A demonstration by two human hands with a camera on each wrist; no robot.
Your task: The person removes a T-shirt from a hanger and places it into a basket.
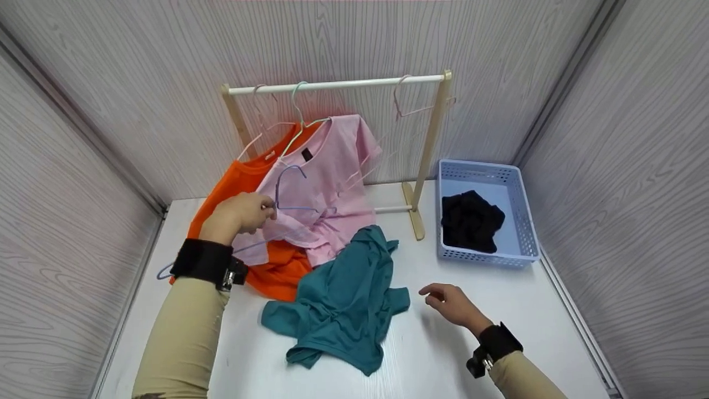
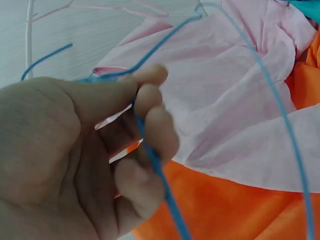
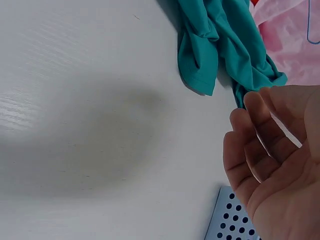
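My left hand grips a blue clothes hanger, its thumb and fingers curled round the wire near the hook. The hanger is held in front of a pink T-shirt and an orange garment that hang on the rack. On the table below lies a crumpled teal T-shirt. To the right of its sleeve my right hand hovers over the table, fingers loosely bent and holding nothing. In the right wrist view the teal fabric shows beyond the fingertips.
A small clothes rack with wooden legs stands at the back. An unused pink hanger hangs at its right end. At the right a light blue basket contains a black garment. Wood-patterned walls close in the table on the back and sides.
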